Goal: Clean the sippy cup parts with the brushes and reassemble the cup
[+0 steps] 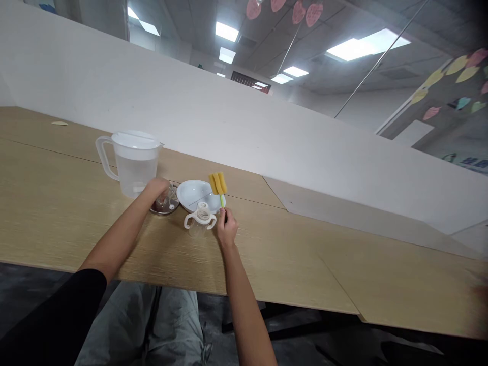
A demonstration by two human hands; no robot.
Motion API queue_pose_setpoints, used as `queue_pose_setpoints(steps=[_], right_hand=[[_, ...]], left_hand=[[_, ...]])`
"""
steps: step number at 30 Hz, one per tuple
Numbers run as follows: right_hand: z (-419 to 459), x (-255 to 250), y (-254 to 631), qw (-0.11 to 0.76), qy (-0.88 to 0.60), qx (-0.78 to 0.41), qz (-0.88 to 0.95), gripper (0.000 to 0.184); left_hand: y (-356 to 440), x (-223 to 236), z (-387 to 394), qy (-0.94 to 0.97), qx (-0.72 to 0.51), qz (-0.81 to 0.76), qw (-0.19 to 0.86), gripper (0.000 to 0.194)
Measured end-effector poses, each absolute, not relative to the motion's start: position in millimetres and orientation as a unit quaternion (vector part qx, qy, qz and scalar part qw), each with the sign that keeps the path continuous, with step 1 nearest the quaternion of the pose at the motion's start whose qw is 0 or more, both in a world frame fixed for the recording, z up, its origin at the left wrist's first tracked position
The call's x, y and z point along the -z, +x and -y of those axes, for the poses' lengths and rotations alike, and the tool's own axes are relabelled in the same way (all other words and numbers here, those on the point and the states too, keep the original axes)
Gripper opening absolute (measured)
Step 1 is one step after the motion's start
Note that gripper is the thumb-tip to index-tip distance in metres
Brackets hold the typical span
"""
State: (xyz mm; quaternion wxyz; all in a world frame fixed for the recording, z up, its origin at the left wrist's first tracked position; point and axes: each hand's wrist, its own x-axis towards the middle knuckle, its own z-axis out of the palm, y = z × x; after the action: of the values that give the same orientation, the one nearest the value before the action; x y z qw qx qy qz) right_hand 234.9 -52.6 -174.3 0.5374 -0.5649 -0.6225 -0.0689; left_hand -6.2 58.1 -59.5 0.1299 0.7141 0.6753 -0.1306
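In my right hand (227, 229) is a sponge bottle brush, held upright by its green handle, with a yellow sponge head (218, 183) at the top. Just left of that hand stands a clear baby bottle (197, 229) with a white collar and two white side handles. My left hand (159, 189) reaches down into a round metal dish (160, 211), its fingers bent together among small clear and white parts (172, 206). What those fingers pinch is too small to make out. Behind the bottle, between both hands, sits a white bowl (189, 192).
A lidded plastic pitcher (136, 165) holding clear liquid stands behind my left forearm. Along the back of the wooden table (282, 254) runs a white partition (229, 117) with glass above. A small pale flat piece (59, 123) lies at the far left.
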Motion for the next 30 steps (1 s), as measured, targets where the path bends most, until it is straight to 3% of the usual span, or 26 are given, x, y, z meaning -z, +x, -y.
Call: queue_pose_setpoints(steps=[7, 12, 19, 25, 30], right_hand=[[51.8, 174.1, 234.9, 0.527, -0.576, 0.076, 0.621, 0.045], [50.7, 174.8, 235.0, 0.526, -0.582, 0.073, 0.616, 0.048], [50.1, 175.0, 235.0, 0.535, -0.584, 0.072, 0.606, 0.047], [49.4, 175.1, 234.7, 0.531, -0.587, 0.063, 0.608, 0.046], [48.6, 173.0, 236.4, 0.576, -0.595, 0.050, 0.559, 0.048]], left_hand=[[-1.6, 44.5, -50.1, 0.772, 0.055, -0.630, 0.067, 0.030], [35.1, 50.2, -37.2, 0.866, -0.067, -0.490, 0.078, 0.037], [73.9, 95.3, -36.8, 0.895, -0.069, -0.420, 0.131, 0.026], [72.4, 92.4, -38.3, 0.889, -0.120, -0.420, 0.139, 0.012], [66.8, 61.9, -31.3, 0.865, -0.240, -0.407, 0.167, 0.033]])
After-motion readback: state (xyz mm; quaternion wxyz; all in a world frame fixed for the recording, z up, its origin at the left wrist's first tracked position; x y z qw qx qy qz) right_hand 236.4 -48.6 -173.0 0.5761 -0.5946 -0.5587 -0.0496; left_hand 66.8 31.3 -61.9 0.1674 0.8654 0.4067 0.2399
